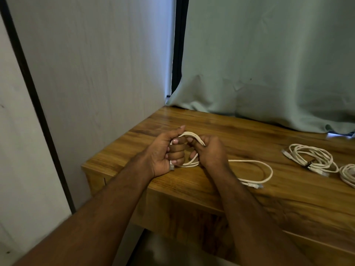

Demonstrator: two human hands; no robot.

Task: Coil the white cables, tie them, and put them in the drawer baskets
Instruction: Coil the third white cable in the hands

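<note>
Pale green curtain [269, 64] hangs behind a wooden table [240, 198] set against a white wall panel [92, 64]; the curtain's hem rests on the table's far edge.

Head view: both hands work close together above the table's left end. The left hand [165, 154] is closed around several loops of a white cable [249, 162], fingers curled through the coil and thumb raised over the top strand. A ring [171, 166] sits on one finger of this hand. The right hand [209, 150] pinches the same loops from the other side, fingers bent on the strands. From under the right hand the loose remainder of the cable runs right in one wide loop on the table and ends at a connector [256, 185] near the front edge.

Well apart, at the right, a coiled cable [311, 156] lies flat, bound by what appears to be a dark tie [309, 163]. Another cable bundle [347, 173] is cut off by the frame's right edge.
</note>
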